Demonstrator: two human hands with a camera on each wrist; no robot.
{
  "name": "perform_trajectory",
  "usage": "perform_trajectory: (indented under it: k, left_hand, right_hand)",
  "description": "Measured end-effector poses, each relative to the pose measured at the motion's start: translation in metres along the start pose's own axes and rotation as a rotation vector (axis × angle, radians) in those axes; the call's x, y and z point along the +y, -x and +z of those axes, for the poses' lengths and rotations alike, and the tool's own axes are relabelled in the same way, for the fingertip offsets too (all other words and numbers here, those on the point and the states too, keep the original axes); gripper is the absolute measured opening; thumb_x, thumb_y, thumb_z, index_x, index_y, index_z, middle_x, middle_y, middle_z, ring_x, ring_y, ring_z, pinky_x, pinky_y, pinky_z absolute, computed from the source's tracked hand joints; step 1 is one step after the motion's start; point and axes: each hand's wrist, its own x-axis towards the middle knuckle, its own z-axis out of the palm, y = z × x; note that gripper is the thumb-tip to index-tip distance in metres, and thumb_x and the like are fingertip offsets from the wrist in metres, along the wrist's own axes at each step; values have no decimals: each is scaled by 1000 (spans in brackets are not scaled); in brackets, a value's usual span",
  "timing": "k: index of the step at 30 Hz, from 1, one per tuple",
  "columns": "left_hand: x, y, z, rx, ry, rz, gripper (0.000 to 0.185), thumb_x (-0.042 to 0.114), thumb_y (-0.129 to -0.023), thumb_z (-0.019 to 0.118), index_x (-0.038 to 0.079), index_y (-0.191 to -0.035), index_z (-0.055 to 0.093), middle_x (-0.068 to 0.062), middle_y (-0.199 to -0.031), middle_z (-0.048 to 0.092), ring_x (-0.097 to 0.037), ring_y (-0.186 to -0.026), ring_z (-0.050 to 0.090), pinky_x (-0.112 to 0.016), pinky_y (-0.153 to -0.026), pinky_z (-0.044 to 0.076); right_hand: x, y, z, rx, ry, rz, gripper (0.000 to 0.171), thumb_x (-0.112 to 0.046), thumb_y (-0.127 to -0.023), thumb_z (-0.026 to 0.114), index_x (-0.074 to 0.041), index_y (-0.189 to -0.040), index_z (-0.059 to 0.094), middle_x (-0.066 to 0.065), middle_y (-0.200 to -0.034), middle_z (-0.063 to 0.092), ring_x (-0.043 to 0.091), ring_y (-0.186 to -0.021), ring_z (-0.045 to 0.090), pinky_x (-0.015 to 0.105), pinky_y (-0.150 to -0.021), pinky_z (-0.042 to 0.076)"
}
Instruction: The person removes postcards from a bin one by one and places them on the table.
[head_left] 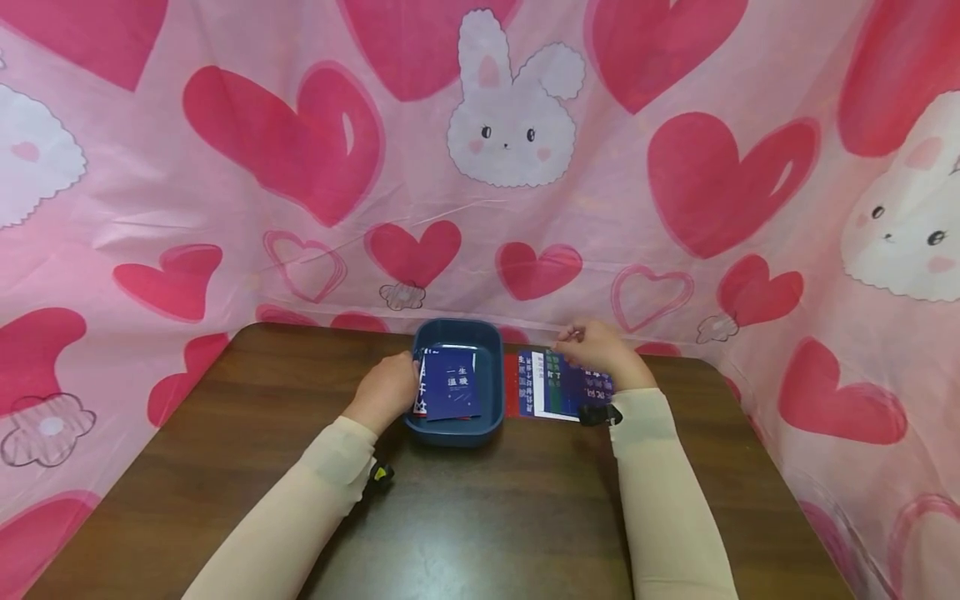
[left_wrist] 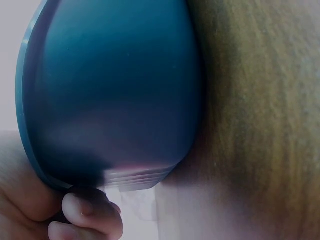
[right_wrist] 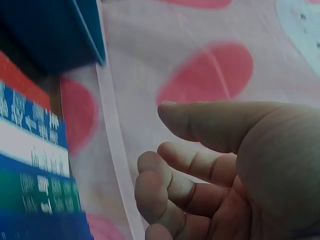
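Observation:
A dark blue plastic bin (head_left: 491, 375) stands on the table, with several printed cards (head_left: 452, 385) lying inside it toward its left side. At the bin's left wall my left hand (head_left: 386, 389) grips the rim; in the left wrist view its fingers (left_wrist: 92, 212) curl round the edge. To the right of the bin, a fanned row of overlapping cards (head_left: 528, 385) in red, blue, white and green carries white lettering. Over the far right part of this row is my right hand (head_left: 600, 350). Its thumb and loosely bent fingers (right_wrist: 200, 120) stand apart with nothing between them.
The brown wooden table (head_left: 480, 517) reaches back to a pink curtain (head_left: 525, 208) printed with hearts and rabbits, which also runs along both sides. A dark strap device (head_left: 600, 414) sits at the right wrist and another (head_left: 381, 473) at the left.

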Motion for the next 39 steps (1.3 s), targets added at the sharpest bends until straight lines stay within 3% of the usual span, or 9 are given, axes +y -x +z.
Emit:
perform_trajectory:
  k: [4,8,16,20,25,31,33,35,39]
  left_hand:
    - [-1,0,1,8,-8,-4,44,28,-121,48,-4,-145,66,-25,-131,78,-38,-106,77,-64,-101,67]
    - [0,1,1,9,-3,2,44,28,-121,48,-4,-145,66,-25,-130,78,-38,-105,78,-63,-100,68]
    - [1,4,-1,16,-4,14,43,26,-121,46,-3,-144,68,-24,-127,80,-37,-102,78,-62,-99,68]
    - [1,4,1,20,-12,26,42,26,-121,46,-4,-141,69,-24,-125,80,-37,-102,79,-63,-98,68]
    - [0,3,1,25,8,34,41,26,-121,47,-2,-138,70,-22,-122,81,-38,-104,80,-63,-98,68]
    - [1,3,0,11,29,33,41,26,-121,47,-2,-139,71,-21,-121,81,-36,-101,81,-61,-94,70]
    - [1,2,0,-2,33,26,42,26,-121,47,-2,-140,70,-22,-122,81,-36,-101,81,-60,-94,70]
    - [1,2,-1,-9,32,19,42,27,-121,47,-2,-140,70,-22,-122,81,-36,-100,81,-60,-93,71]
    - [0,2,-2,-3,17,10,41,27,-121,46,-2,-139,70,-22,-121,81,-36,-99,80,-59,-92,71]
  right_hand:
    - [-18,-3,11,-20,-31,-71,35,-32,-108,77,-4,-127,73,20,-110,79,36,-93,76,38,-82,66]
    - [-44,-7,21,-50,-53,-117,38,-32,-107,79,-3,-131,74,22,-114,80,46,-100,79,45,-85,71]
    - [-113,-28,53,-189,-73,-84,46,-28,-107,80,0,-142,68,19,-106,83,32,-90,85,41,-82,73]
    - [-135,-41,79,-234,48,-47,41,-25,-108,79,4,-136,69,17,-98,82,27,-82,85,37,-76,72]
    - [-146,-56,110,-206,291,-25,44,-33,-103,86,5,-121,75,18,-97,83,30,-79,84,42,-75,73]
    - [-125,-90,147,-170,528,7,68,-60,-91,92,-6,-132,81,9,-117,85,24,-100,79,48,-107,67]
    - [-122,-93,153,-178,538,38,72,-61,-88,94,-9,-136,81,7,-121,84,23,-104,78,48,-109,66]
    - [-134,-78,148,-192,510,80,72,-54,-89,95,-7,-140,78,9,-124,84,25,-105,79,50,-108,67]
    - [-143,-60,144,-163,472,58,65,-47,-91,96,-5,-138,78,10,-120,84,24,-101,79,49,-105,68]
